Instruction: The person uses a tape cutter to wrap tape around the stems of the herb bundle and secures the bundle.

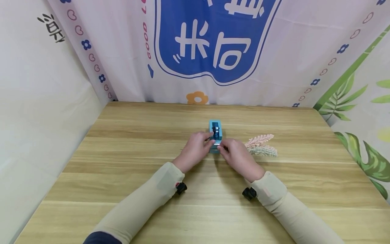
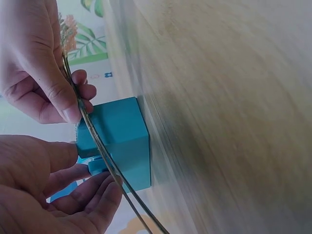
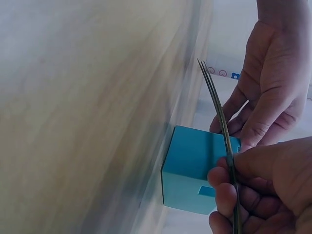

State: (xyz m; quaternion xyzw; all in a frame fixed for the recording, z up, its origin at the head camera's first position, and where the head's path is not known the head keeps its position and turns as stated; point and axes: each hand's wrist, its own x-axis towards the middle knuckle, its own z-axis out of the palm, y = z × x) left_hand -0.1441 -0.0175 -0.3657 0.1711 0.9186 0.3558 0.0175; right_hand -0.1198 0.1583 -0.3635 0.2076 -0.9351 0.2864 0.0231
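A turquoise tape dispenser (image 1: pixel 215 123) stands on the table, a dark-centred roll in its top slot. From its left side my left hand (image 1: pixel 195 149) grips it near the cutting edge, thumb and fingers apart on its body. Opposite, my right hand (image 1: pixel 239 158) pinches the thin stems (image 3: pixel 222 117) of a small bunch of artificial flowers (image 1: pixel 262 140) between thumb and curled fingers. The stems cross close in front of the dispenser, and the pink and pale green heads point right. A shiny strip shows between the fingertips; whether either hand holds tape cannot be made out.
The wood-grain table (image 1: pixel 137 135) reaches back to a printed white curtain (image 1: pixel 128 67). A pale cloth (image 1: pixel 39 118) hangs along the left side, and a leaf-patterned one (image 1: pixel 362 128) along the right. Small black cameras sit at both wrists.
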